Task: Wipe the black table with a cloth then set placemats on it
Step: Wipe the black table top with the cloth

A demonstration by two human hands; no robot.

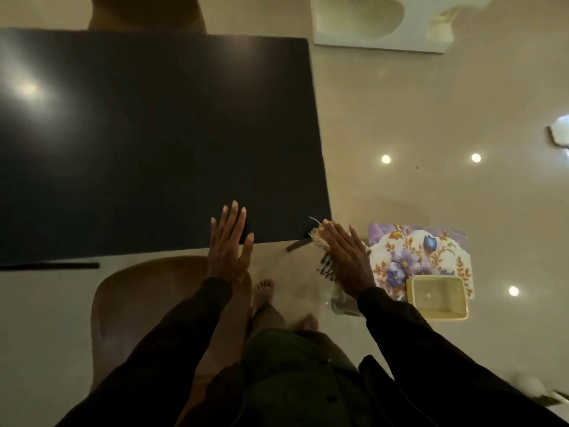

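Note:
The black table point(154, 134) fills the left and middle of the view, with a light glare at its far left. My left hand point(229, 241) lies flat with straight, spread fingers over the table's near edge. My right hand point(346, 257) is also flat with straight fingers at the table's near right corner, on top of a striped, fringed cloth point(327, 271). The cloth sticks out under the palm and past the fingertips. A floral placemat point(406, 254) with blue and purple flowers lies lower down, to the right of the table.
A yellowish square container point(437, 297) sits on the placemat's near part. A brown chair point(138, 303) stands under the table's near edge; another brown chair point(147, 13) is at the far side. A white object point(385, 23) lies on the glossy floor at top right.

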